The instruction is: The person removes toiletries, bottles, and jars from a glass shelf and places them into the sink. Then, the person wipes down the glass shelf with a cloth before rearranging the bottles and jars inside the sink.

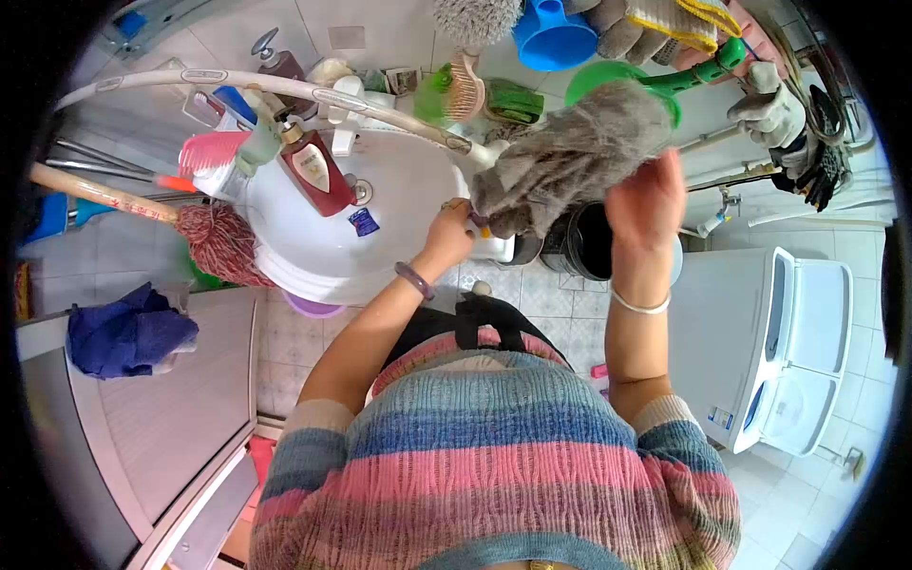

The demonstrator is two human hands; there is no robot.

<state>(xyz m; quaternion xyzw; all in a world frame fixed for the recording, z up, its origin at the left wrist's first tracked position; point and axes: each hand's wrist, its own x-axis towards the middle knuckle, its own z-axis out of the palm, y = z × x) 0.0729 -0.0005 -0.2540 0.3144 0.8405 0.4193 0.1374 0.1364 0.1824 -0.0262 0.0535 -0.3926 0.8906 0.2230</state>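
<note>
Grey, crumpled fabric (579, 152) is raised over the right side of the white basin (313, 261) and the floor area beside it; its lower left end lies next to the left hand (451, 233). Left hand: fingers curled at that end, a small yellow-orange spot visible just beside them; whether they clench the fabric cannot be told. Purple-brown bracelet (415, 281) on this wrist. Right hand (646, 204): blurred, raised, palm showing, fingers extended along the right edge of the fabric; grip looks released, contact with the fabric not certain. Pale bangle (641, 304) on this wrist.

Basin contents: red pump bottle (318, 176), tilted, its base near the drain (362, 191); small blue-purple packet (364, 222) lying on the basin surface, nearer the person than the drain. A pale hose (399, 115) arches across the far side of the basin. Beyond it, a pink-beige comb (465, 90) and a green packet (514, 102).

Surroundings: red string mop head (226, 244) at the basin's left edge; black bucket (591, 242) on the floor between basin and white washing machine (727, 328), the latter with its lid raised; blue cloth (128, 332) draped over a panel edge at far left
</note>
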